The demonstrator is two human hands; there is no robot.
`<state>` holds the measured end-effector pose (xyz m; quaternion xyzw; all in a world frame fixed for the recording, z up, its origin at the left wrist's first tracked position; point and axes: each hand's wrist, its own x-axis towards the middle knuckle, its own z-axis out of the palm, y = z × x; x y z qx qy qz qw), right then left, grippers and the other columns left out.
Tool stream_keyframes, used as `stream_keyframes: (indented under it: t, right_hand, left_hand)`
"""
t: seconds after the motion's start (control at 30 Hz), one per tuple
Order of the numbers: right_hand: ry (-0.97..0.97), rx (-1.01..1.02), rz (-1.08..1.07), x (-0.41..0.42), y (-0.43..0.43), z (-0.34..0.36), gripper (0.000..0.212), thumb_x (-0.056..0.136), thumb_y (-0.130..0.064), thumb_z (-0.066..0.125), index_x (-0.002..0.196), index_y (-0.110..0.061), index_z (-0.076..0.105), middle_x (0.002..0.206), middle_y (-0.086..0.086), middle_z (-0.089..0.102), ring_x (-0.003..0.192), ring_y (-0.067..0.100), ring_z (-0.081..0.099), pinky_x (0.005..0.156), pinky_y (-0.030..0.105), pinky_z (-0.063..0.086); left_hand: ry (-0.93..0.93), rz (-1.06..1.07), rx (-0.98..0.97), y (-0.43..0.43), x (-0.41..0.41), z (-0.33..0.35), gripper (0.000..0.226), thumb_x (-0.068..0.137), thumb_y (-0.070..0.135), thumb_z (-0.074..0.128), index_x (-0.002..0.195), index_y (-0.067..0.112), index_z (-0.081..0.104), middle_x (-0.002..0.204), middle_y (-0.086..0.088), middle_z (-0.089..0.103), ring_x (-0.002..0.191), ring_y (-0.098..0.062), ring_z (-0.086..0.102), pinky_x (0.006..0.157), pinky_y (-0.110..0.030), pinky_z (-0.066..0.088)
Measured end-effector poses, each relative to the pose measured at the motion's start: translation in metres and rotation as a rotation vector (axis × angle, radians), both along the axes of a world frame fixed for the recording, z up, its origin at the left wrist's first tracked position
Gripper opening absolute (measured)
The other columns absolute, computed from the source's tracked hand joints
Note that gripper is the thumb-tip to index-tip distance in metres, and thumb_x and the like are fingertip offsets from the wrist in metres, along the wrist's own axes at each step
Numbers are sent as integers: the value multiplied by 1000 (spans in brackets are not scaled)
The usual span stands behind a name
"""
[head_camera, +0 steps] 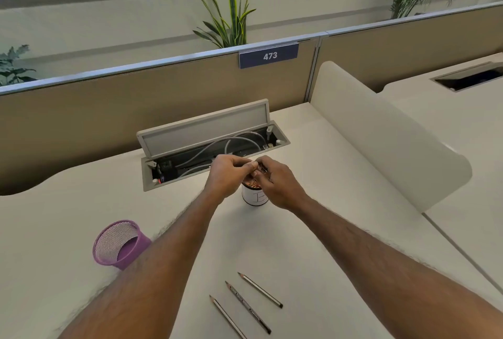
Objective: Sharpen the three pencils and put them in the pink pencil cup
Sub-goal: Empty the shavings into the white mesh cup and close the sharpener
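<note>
- The left hand [231, 172] and right hand [277, 181] meet fingertip to fingertip directly above a small white cylindrical cup [255, 198] with a pen mark on its side.
- The right hand's curled fingers pinch a small dark object [262, 168], which is mostly hidden.
- The left hand's thumb and forefinger are curled and pressed together against the right hand's fingers; whether they grip anything cannot be told.
- Reddish-brown shavings [251, 183] show inside the white cup, under the hands.
- Three grey striped pencils [247, 307] lie side by side, apart from one another, on the white desk [313, 230], near the person and between the forearms, tips pointing away.
- The pink mesh pencil cup [137, 246] stands well left of the pencils, just beside the left forearm, with nothing visible inside.
- Beyond the hands, a grey cable tray [206, 126] stands with its lid open.
</note>
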<state>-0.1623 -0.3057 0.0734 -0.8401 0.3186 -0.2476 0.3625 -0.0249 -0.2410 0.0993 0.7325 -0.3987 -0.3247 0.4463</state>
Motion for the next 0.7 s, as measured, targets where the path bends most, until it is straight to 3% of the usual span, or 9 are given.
stream_keyframes:
  t: [0.27, 0.57, 0.7]
  right_hand:
    - [112, -174, -69, 1, -14, -5, 25, 98, -34, 47, 118, -24, 59, 97, 1, 72, 83, 19, 65, 66, 34, 54]
    - [204, -156, -22, -1, -25, -2, 24, 99, -37, 47, 113, -21, 58, 98, 2, 70, 85, 20, 64, 65, 34, 54]
    - [274, -168, 13, -3, -33, 6, 31, 95, -34, 55, 123, -18, 53, 105, 7, 70, 90, 23, 66, 70, 38, 57]
  left_hand:
    - [54, 42, 27, -17, 3, -8, 19, 88, 23, 70, 101, 11, 76, 90, -5, 75, 85, -15, 72, 80, -34, 61]
    - [26, 14, 59, -23, 3, -12, 18, 88, 26, 70, 101, 14, 75, 95, -4, 73, 94, -18, 70, 85, -41, 59]
    - [-32, -7, 70, -25, 4, -8, 22, 90, 25, 67, 108, 14, 72, 97, -1, 71, 96, -17, 68, 84, -34, 58]
